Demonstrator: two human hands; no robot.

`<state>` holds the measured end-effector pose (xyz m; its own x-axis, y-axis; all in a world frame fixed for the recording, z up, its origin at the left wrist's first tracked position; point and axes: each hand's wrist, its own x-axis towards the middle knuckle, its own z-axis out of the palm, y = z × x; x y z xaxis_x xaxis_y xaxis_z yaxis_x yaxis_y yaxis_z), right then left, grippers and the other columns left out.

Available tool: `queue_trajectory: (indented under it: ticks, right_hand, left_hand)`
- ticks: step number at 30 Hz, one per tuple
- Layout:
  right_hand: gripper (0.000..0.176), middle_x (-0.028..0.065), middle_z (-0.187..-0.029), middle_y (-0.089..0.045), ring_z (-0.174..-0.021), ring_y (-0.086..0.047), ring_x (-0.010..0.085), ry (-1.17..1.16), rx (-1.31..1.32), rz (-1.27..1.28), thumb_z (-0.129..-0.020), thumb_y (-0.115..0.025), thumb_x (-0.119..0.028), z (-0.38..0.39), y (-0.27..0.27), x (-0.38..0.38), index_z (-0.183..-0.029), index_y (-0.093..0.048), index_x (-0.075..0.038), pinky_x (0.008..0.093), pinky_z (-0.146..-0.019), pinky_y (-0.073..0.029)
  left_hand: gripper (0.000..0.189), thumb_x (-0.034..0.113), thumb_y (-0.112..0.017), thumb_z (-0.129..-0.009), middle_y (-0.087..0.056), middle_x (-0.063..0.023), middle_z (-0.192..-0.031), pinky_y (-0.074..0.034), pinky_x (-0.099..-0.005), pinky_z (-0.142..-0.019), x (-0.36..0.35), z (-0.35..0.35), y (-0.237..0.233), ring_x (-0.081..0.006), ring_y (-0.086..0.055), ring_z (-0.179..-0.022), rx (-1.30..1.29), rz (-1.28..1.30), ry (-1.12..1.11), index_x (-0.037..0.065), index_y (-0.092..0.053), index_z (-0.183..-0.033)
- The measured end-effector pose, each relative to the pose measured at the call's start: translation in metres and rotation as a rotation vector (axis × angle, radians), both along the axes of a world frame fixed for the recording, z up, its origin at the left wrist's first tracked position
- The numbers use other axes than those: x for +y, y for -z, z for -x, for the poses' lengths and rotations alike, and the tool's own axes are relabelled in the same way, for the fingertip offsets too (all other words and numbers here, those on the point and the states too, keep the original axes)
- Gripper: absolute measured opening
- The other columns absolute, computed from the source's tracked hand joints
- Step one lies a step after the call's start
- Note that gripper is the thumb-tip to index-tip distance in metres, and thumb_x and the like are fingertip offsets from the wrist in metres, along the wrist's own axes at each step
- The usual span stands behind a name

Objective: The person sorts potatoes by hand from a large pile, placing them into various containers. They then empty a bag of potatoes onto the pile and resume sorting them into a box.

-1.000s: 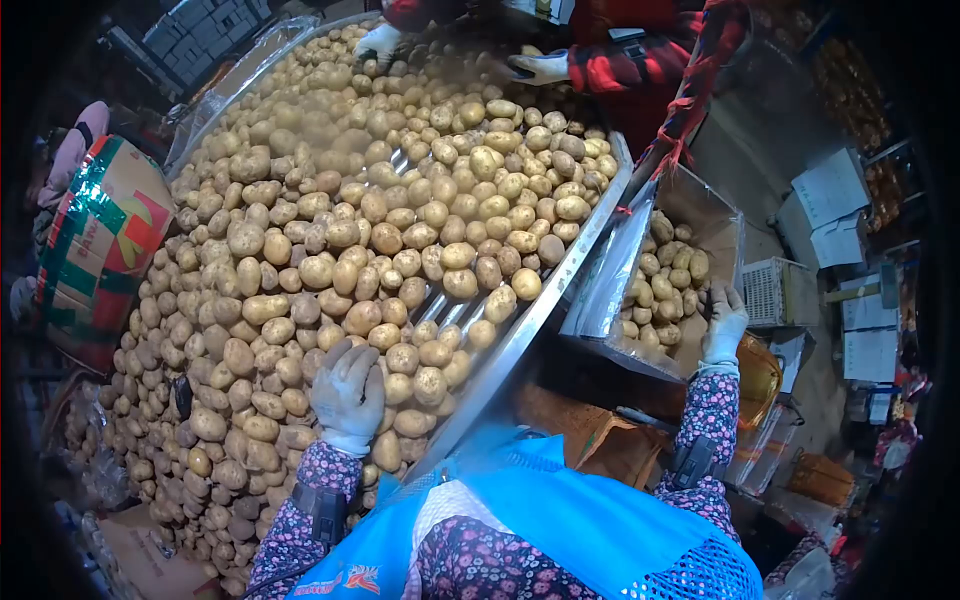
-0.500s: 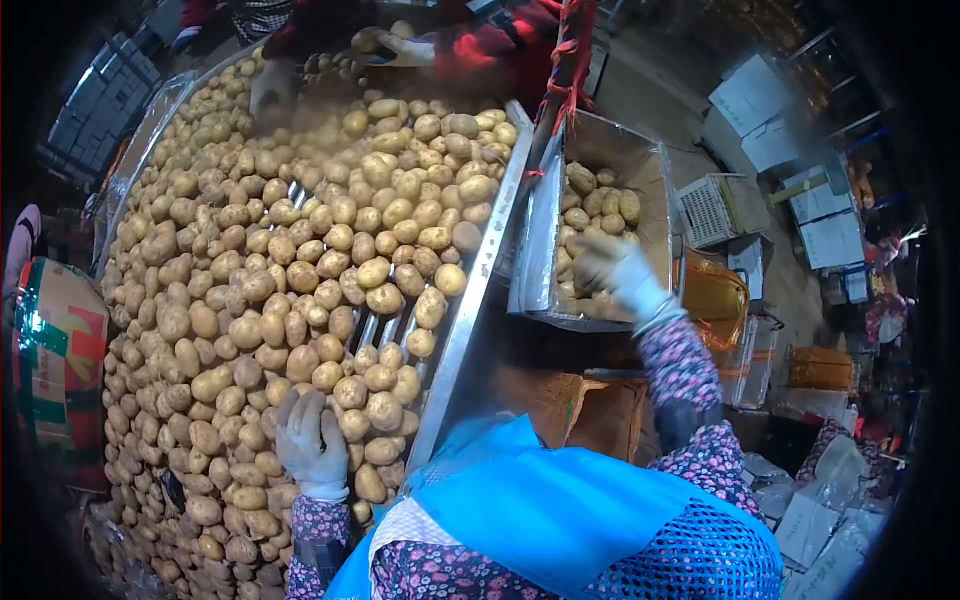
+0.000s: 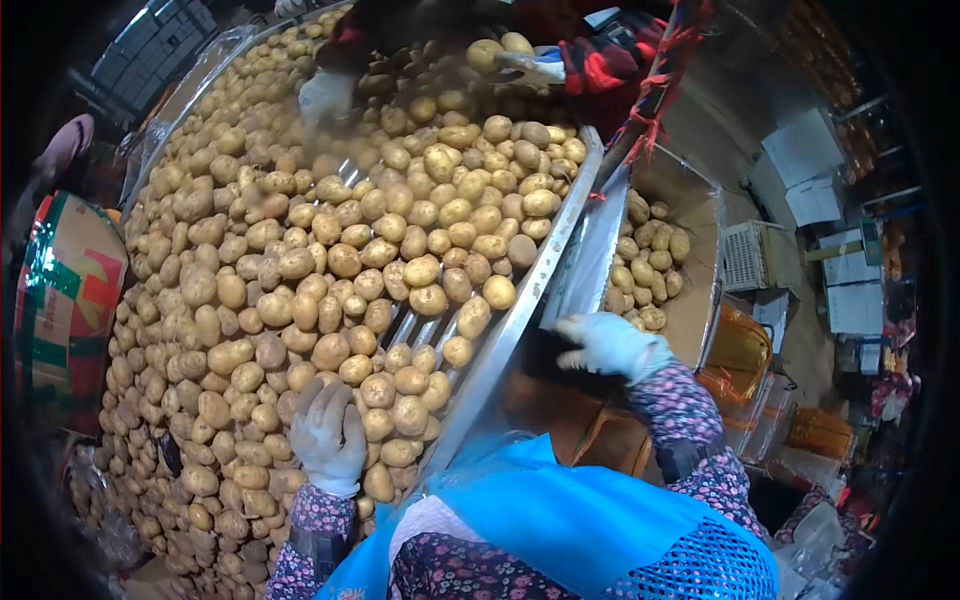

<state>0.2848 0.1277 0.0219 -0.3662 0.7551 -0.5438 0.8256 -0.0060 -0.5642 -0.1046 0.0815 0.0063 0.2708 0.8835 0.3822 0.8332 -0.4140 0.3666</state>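
Note:
Many potatoes [image 3: 345,260] cover a slatted metal sorting table with a raised metal edge [image 3: 530,300]. My left hand [image 3: 328,435], in a pale glove, lies on the potatoes near the front with its fingers stretched out. On the other side of the edge, my gloved right hand [image 3: 608,345] is at the near end of a lined carton [image 3: 695,200]. Its fingers are apart and nothing shows in them. Several potatoes [image 3: 650,260] lie inside that carton.
Across the table a co-worker's gloved hand [image 3: 535,66] holds potatoes, and another gloved hand [image 3: 326,97] is over the heap. A post wrapped in red cord [image 3: 655,100] rises by the table corner. Brown cartons [image 3: 615,440] stand below my right arm; a white crate [image 3: 745,255] is farther right.
My right hand has come back from over the potatoes in the carton to its near end. My left hand stays on the potatoes. The whole view has shifted.

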Motion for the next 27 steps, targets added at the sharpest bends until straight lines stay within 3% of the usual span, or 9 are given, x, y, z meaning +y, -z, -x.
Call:
queue_trajectory:
  ticks: [3, 5, 7, 11, 15, 17, 19, 22, 27]
  right_hand:
    - [0.058, 0.0131, -0.126, -0.065, -0.097, -0.069, 0.0188, 0.266, 0.409, -0.044, -0.09, -0.066, -0.022, -0.018, -0.063, 0.002, -0.143, -0.048, -0.008, 0.0296, -0.084, -0.054]
    - [0.051, 0.0091, -0.109, -0.07, -0.08, -0.068, 0.0116, 0.575, 1.217, 0.132, -0.09, -0.064, -0.014, -0.033, -0.07, -0.003, -0.139, -0.053, -0.007, 0.0234, -0.066, -0.054]
    - [0.045, 0.0088, -0.097, -0.072, -0.07, -0.068, 0.0132, 0.551, 0.409, 0.185, -0.09, -0.065, -0.017, -0.024, -0.056, 0.025, -0.133, -0.058, -0.004, 0.024, -0.059, -0.053]
    - [0.047, 0.0007, -0.08, -0.067, -0.066, -0.062, 0.0081, 0.78, 0.586, -0.165, -0.089, -0.072, -0.024, -0.043, -0.035, 0.065, -0.131, -0.062, -0.009, 0.0236, -0.057, -0.048]
    - [0.048, 0.0134, -0.091, -0.071, -0.08, -0.067, 0.0227, 0.593, -0.103, -0.762, -0.087, -0.072, -0.031, -0.046, 0.029, 0.147, -0.133, -0.06, -0.021, 0.0343, -0.074, -0.052]
    - [0.038, 0.0149, -0.094, -0.07, -0.086, -0.067, 0.0265, 0.344, -0.424, -0.645, -0.089, -0.069, -0.033, -0.04, 0.05, 0.172, -0.125, -0.065, -0.023, 0.0362, -0.079, -0.052]
    - [0.031, 0.0159, -0.103, -0.07, -0.096, -0.065, 0.0392, 0.361, -0.333, -0.669, -0.093, -0.055, -0.041, -0.044, 0.042, 0.174, -0.111, -0.069, -0.021, 0.0446, -0.084, -0.051]
    - [0.02, 0.0001, -0.079, -0.065, -0.068, -0.057, 0.0063, 0.898, 0.721, -0.614, -0.093, -0.067, -0.012, -0.012, -0.038, 0.103, -0.105, -0.071, 0.003, 0.0216, -0.061, -0.045]
    - [0.036, 0.006, -0.079, -0.063, -0.065, -0.058, 0.0127, 0.877, 1.156, -0.364, -0.091, -0.068, -0.03, -0.017, -0.046, -0.04, -0.108, -0.066, 0.002, 0.026, -0.065, -0.051]
  left_hand:
    - [0.026, 0.002, -0.065, -0.078, -0.066, -0.0104, -0.105, -0.052, -0.0456, -0.086, 0.0, 0.001, -0.001, -0.0351, -0.062, -0.105, 0.057, -0.06, 0.003, 0.005, -0.066, -0.104]
    - [0.028, 0.002, -0.066, -0.079, -0.066, -0.0109, -0.105, -0.052, -0.0452, -0.084, 0.001, 0.002, -0.002, -0.0355, -0.062, -0.105, 0.074, -0.051, -0.003, 0.006, -0.066, -0.106]
    - [0.026, 0.003, -0.066, -0.078, -0.066, -0.0103, -0.106, -0.052, -0.0454, -0.084, 0.0, 0.004, 0.003, -0.0351, -0.062, -0.104, 0.048, -0.06, 0.001, 0.007, -0.066, -0.104]
    - [0.024, 0.004, -0.066, -0.077, -0.066, -0.0094, -0.105, -0.052, -0.0454, -0.083, 0.0, 0.003, 0.0, -0.0341, -0.062, -0.104, 0.059, -0.032, -0.016, 0.007, -0.067, -0.102]
    - [0.022, 0.006, -0.066, -0.077, -0.066, -0.0087, -0.104, -0.051, -0.0445, -0.083, 0.001, 0.003, 0.001, -0.033, -0.062, -0.104, 0.038, -0.049, -0.023, 0.008, -0.069, -0.099]
    - [0.022, 0.006, -0.066, -0.077, -0.067, -0.0087, -0.103, -0.051, -0.0441, -0.083, -0.002, 0.003, 0.001, -0.033, -0.061, -0.105, 0.035, -0.033, -0.024, 0.008, -0.069, -0.099]
    - [0.023, 0.006, -0.067, -0.077, -0.067, -0.0085, -0.104, -0.051, -0.0443, -0.083, 0.0, 0.006, 0.001, -0.0331, -0.061, -0.105, 0.032, -0.026, -0.01, 0.008, -0.069, -0.1]
    - [0.023, 0.006, -0.067, -0.077, -0.067, -0.0088, -0.104, -0.051, -0.0448, -0.084, 0.0, 0.006, 0.002, -0.0333, -0.061, -0.105, 0.021, -0.019, -0.025, 0.008, -0.069, -0.099]
    - [0.022, 0.005, -0.063, -0.081, -0.067, -0.0103, -0.105, -0.051, -0.0448, -0.089, 0.0, 0.003, -0.004, -0.0364, -0.062, -0.106, 0.017, 0.033, -0.024, 0.006, -0.068, -0.102]
